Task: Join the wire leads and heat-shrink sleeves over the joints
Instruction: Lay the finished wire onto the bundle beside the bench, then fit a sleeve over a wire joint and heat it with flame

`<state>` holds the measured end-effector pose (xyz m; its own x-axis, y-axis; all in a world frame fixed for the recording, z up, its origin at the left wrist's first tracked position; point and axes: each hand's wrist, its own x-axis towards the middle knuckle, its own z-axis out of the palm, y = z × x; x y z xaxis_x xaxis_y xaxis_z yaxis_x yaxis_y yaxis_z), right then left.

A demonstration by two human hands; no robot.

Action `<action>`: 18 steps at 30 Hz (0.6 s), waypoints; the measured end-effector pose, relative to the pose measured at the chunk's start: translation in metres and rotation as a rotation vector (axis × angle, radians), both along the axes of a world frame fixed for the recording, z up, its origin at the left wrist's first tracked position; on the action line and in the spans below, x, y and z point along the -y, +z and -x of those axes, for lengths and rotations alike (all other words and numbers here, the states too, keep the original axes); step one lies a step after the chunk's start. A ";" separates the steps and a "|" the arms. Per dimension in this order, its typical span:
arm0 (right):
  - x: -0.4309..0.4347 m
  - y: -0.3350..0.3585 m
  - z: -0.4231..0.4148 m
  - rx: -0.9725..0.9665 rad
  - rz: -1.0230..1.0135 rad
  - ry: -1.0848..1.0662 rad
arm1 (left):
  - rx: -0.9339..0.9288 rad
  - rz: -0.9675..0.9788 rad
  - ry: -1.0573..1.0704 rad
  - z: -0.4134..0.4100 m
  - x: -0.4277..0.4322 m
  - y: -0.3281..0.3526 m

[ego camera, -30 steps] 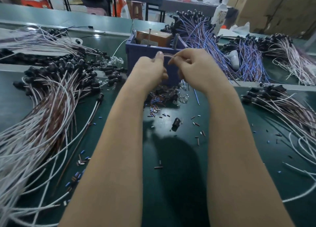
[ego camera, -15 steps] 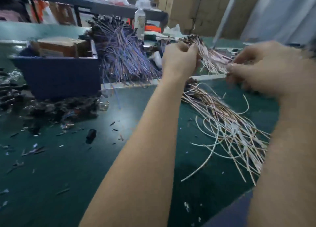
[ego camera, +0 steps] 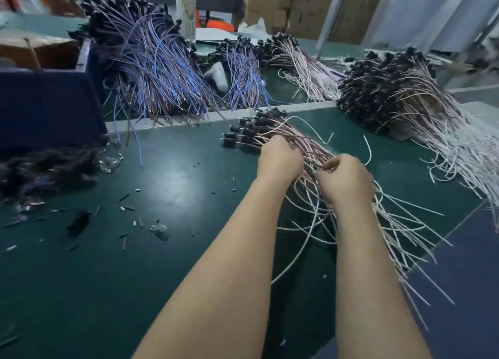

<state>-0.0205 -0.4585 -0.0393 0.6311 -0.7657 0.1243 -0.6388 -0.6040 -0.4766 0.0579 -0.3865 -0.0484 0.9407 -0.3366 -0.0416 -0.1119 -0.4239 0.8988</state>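
Two hands: both work in one wire bundle (ego camera: 305,145) lying on the green surface (ego camera: 189,277); they are close together, and contact between them cannot be confirmed.
Left hand (ego camera: 279,160): fingers curled down into the bundle, gripping strands just behind the black end caps (ego camera: 244,135).
Right hand (ego camera: 345,179): thumb and forefinger pinch a strand of the same bundle, with the other fingers curled. Which strand it is cannot be told.
Task item location: the bundle fans from the caps at upper left, under both hands, to loose white ends near the right edge of the surface.
Progress, done (judged): several heaps are sorted by colour, including a blue-and-brown heap (ego camera: 156,69) at the back and a pink-and-white heap (ego camera: 399,99) at right. Their wires end in black caps, which suggests a large finished stock. Individual joints and sleeves are too small to verify.
Progress, left (judged): the bundle in hand appears to be the current batch. No joint is visibly being made, and no heat source can be identified.
Current step (judged): sorting or selecting a wire from the bundle.
Loose parts: short sleeve pieces (ego camera: 129,208) lie scattered on the surface at left.
Containers: a blue bin (ego camera: 46,107) holds a cardboard box (ego camera: 40,50).
Writing: the bottle (ego camera: 186,7) carries a patterned label, not legible. No brand or text can be read anywhere.
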 end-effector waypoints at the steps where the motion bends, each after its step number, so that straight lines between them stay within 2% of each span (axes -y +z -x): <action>1: -0.008 0.005 -0.005 0.034 0.012 0.030 | 0.039 0.020 0.020 0.000 -0.005 0.005; 6: -0.073 0.039 -0.036 0.130 -0.032 0.347 | 0.185 0.248 0.233 -0.003 -0.066 0.044; 10: -0.150 0.056 -0.063 0.086 -0.071 0.633 | 0.281 0.393 0.483 -0.009 -0.157 0.060; 18: -0.313 0.040 -0.076 0.008 -0.242 1.180 | 0.225 0.757 0.934 -0.004 -0.333 0.065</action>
